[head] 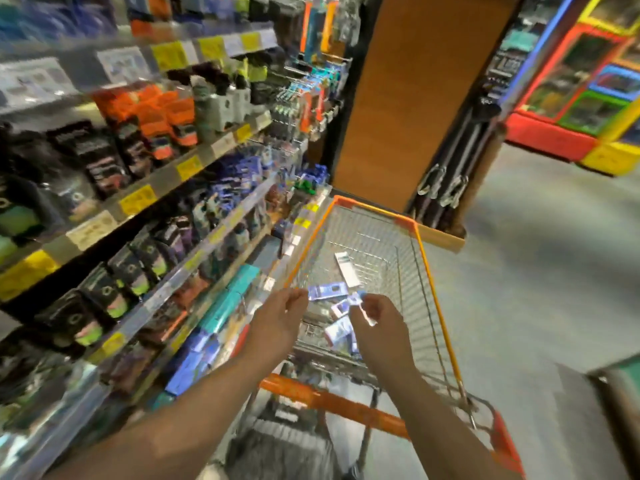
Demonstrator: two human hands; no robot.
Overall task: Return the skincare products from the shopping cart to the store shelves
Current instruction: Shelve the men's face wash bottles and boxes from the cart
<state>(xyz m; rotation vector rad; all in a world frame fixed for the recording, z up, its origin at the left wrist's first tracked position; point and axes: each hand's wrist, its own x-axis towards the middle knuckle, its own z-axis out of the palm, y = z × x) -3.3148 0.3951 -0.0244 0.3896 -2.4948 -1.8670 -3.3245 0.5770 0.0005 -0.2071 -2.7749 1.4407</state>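
Wire shopping cart (pixel 424 258) holds blue boxes (pixel 327 291) and a white box (pixel 347 269)

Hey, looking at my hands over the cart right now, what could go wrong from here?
1. The left hand and right hand hover over the shopping cart; the picture is blurred, so a grip on the blue boxes may slip.
2. The store shelves at the left are tightly packed, so pushing a box in might knock neighbours off.
3. The white box lies farther in and could be overlooked.
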